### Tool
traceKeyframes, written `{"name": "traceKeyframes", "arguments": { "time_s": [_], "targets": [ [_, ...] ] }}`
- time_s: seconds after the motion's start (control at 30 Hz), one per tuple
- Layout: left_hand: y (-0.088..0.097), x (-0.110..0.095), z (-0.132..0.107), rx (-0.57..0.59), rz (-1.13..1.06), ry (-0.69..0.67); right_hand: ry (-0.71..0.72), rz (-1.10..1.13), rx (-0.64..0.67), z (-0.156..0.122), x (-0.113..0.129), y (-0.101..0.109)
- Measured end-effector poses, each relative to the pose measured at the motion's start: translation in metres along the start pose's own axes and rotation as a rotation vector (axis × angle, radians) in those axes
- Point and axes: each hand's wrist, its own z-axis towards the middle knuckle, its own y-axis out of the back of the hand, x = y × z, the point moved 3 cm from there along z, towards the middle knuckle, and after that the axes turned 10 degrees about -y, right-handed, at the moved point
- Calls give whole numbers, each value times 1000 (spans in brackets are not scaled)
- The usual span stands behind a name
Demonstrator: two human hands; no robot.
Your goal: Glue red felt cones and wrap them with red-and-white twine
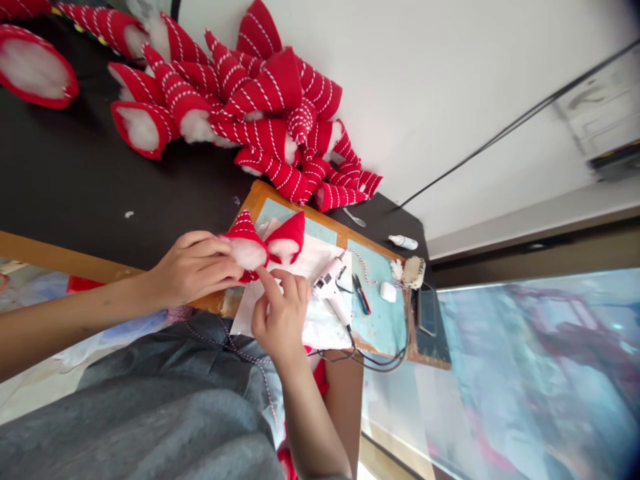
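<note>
My left hand (193,267) grips a red, white-striped fabric cone (246,243) stuffed with white filling, fingers closed around its open end. My right hand (281,313) sits just below it, index finger stretched up and touching the cone's lower rim near the stuffing, the other fingers curled. A second red cone (289,237) lies right beside the held one on white paper (310,313).
A big pile of finished red striped cones (250,107) covers the black table (75,180). On the wooden board with blue mat (380,313) lie a white glue gun (331,288) with cable, pens (361,293), red-white twine (363,263) and a small white bottle (404,242).
</note>
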Motion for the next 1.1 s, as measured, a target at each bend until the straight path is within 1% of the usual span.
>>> {"name": "traceKeyframes", "arguments": {
  "time_s": [0.07,0.2,0.37,0.43,0.57,0.67,0.8,0.97,1.1],
  "targets": [
    [0,0,-1,-1,5,-1,5,-4,-9,0,0,1],
    [-2,1,-3,-5,-3,-1,30,-18,11,-2,1,0],
    [-3,1,-6,-12,-13,33,4,-7,-105,-10,-1,1],
    [-2,1,-4,-11,-5,30,8,-38,-121,-12,-2,-1],
    [0,1,1,3,5,31,36,-72,-161,-11,-4,-8],
    [1,0,3,10,5,32,15,-60,-198,-7,-5,-15],
    [2,2,2,3,-8,47,-34,20,-202,-2,-4,-17],
    [4,4,0,5,-6,45,-102,106,-110,2,1,-12],
    [4,5,0,-2,-13,52,-102,118,-165,2,2,-13]
  ]
}}
